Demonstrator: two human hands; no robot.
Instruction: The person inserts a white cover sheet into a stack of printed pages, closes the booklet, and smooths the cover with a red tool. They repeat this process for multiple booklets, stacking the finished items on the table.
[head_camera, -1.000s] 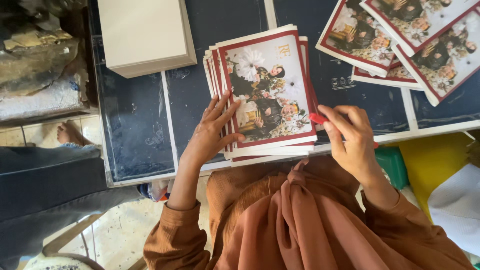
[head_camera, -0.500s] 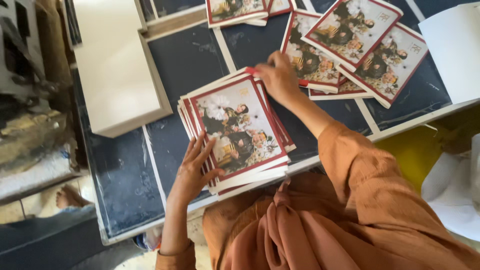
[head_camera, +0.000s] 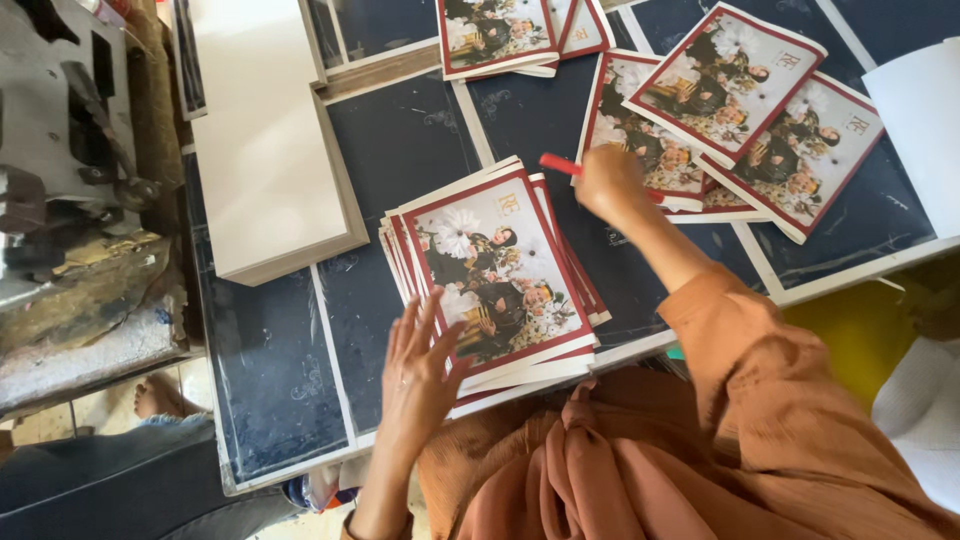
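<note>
A fanned stack of red-bordered printed covers with a photo and white flowers lies on the dark table in front of me. My left hand rests flat with spread fingers on the stack's lower left corner. My right hand reaches past the stack, fist closed around a thin red stick-like tool, next to several more of the same covers lying overlapped at the right.
A thick white stack of boards lies at the upper left. More covers sit at the top edge, a white sheet at the right. A metal machine stands left. Someone's bare foot shows under the table's edge.
My right hand, with the red tool, has moved from the near edge of the stack up and away toward the covers at the right. My left hand has slid down to the stack's lower left corner.
</note>
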